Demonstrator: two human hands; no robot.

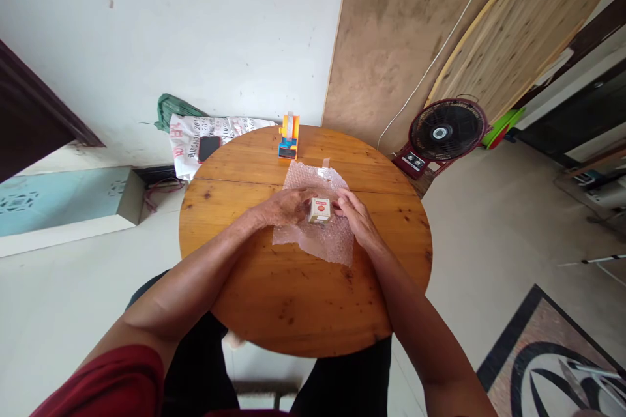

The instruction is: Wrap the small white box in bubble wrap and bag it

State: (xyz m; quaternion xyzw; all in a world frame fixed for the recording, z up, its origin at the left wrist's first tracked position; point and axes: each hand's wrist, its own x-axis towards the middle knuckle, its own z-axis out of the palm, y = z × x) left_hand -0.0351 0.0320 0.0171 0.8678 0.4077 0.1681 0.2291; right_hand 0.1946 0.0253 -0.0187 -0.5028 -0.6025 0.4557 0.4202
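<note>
A small cube-shaped box [320, 210], pale with a red emblem, sits on a sheet of bubble wrap [327, 244]. My left hand [292, 206] comes in from the left with fingers curled against the box's left side; its fingertips are partly hidden. On the other side, my right hand [355, 214] rests over the wrap's right part, fingers slightly bent and apart, their tips close to the box. Whether they touch it is unclear. A strip of clear tape [325, 168] shows at the wrap's far edge.
The round wooden table [283, 300] carries an orange and blue tape dispenser [288, 137] at its far edge. A dark phone [209, 148] lies at the far left on a printed white sack [183, 156]. Behind the table's right side stands a fan [440, 133].
</note>
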